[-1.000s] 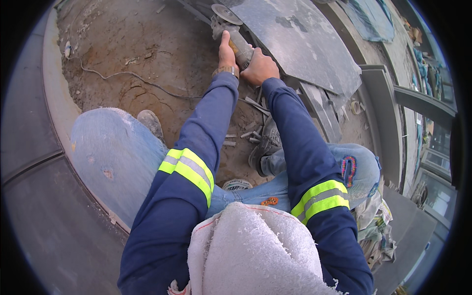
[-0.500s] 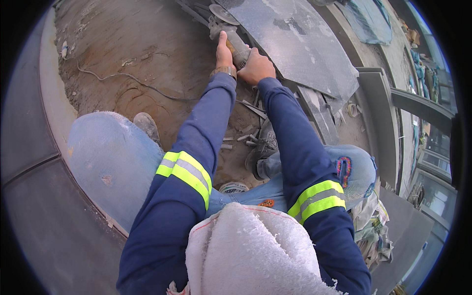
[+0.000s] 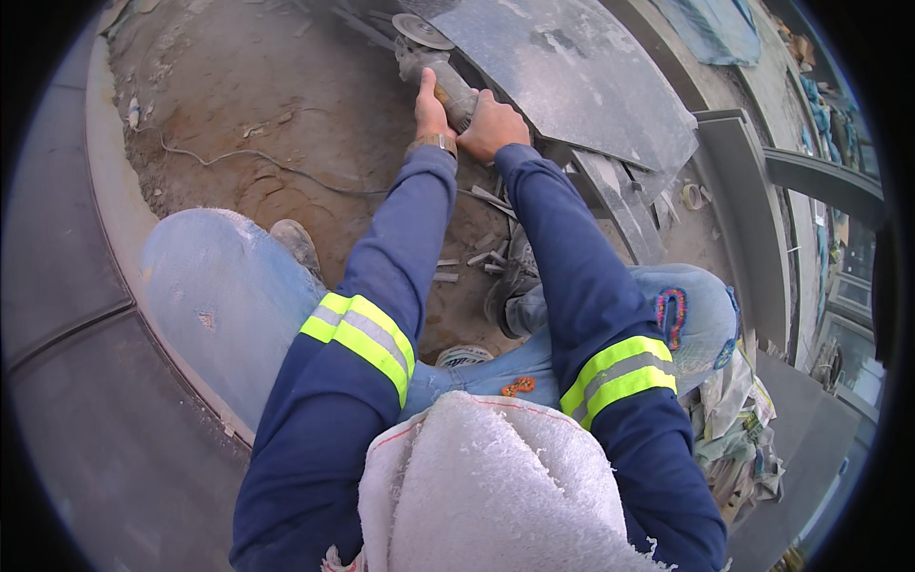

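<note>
Both of my hands grip a dusty angle grinder [image 3: 456, 103] held out in front of me at the left edge of a grey stone slab [image 3: 572, 71]. My left hand [image 3: 432, 110] wraps its near side, thumb stretched along the body. Around the rear end closes my right hand [image 3: 496, 126]. The grinder's round disc [image 3: 423, 31] faces up beside the slab's edge; whether it touches the stone I cannot tell. A power cord [image 3: 286, 170] trails left over the dirt from below my hands. A narrow stone strip [image 3: 618, 202] sits under the slab's near end.
Thin stone offcuts [image 3: 491, 255] litter the dirt by my right shoe [image 3: 512, 286]. A tape roll [image 3: 693, 197] lies right of the slab. Dark panels [image 3: 57, 238] border the left side. Crumpled sacks [image 3: 739, 429] lie by my right knee. A white towel [image 3: 486, 477] hangs before me.
The view has shifted slightly. The grinder and both hands sit a little further left against the slab, with more of the disc showing. My grip stays the same.
</note>
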Available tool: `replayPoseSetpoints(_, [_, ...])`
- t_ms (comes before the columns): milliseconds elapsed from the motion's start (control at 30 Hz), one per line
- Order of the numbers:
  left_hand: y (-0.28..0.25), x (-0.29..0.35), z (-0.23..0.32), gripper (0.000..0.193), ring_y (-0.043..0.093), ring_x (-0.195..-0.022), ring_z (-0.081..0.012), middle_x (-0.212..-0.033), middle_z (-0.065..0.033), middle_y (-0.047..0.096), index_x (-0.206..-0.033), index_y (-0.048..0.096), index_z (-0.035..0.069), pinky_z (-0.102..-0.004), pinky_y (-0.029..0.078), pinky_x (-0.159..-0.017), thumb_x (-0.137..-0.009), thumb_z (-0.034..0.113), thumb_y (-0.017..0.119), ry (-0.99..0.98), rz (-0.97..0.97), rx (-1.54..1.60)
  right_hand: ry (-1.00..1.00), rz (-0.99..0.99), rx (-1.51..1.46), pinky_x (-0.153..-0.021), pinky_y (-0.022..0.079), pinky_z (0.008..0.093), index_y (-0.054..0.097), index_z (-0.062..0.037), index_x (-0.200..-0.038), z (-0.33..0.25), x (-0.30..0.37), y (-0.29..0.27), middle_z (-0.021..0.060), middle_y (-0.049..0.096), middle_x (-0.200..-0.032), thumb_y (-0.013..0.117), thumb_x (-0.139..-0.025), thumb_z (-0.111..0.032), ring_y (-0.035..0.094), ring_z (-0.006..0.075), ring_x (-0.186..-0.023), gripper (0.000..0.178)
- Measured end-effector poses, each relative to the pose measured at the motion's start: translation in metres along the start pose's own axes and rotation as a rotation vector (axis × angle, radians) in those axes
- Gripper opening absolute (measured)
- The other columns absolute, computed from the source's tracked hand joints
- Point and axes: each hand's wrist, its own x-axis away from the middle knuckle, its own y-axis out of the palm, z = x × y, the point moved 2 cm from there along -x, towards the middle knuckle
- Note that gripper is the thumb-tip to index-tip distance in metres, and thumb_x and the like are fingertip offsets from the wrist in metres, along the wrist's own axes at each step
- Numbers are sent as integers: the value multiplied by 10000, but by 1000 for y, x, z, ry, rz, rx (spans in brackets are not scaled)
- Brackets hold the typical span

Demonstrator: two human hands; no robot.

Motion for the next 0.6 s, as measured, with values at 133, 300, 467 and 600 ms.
replayPoseSetpoints(133, [0,6,1,547,681,-903,-353,-1010,-160,677,-1131,606,48,-495,562,-831,-977,566,521,-22,10,-3,8,-11,-8,-943,531,468,477,-18,-1355,1,4,-1,265,676,-1150,777,-716,-426,666,416,-1077,815])
replayPoseSetpoints(300, [3,16,-2,552,679,-907,-357,-1014,-166,675,-1144,600,49,-499,562,-832,-976,569,520,-45,14,4,8,-4,6,-945,532,466,472,-31,-1366,6,9,1,260,678,-1151,782,-708,-432,668,411,-1077,831])
replayPoseSetpoints(467, [3,23,-8,557,679,-905,-352,-1020,-161,677,-1143,601,51,-495,563,-833,-975,575,518,-25,22,-12,16,-1,32,-923,547,452,483,-40,-1380,9,18,-1,243,691,-1129,776,-721,-419,686,391,-1044,814])
replayPoseSetpoints(600, [0,22,-12,556,681,-901,-347,-1022,-152,680,-1139,604,52,-493,565,-830,-977,576,513,4,24,3,20,-21,48,-926,546,453,477,-44,-1386,9,21,-1,244,690,-1132,775,-723,-428,686,392,-1046,822])
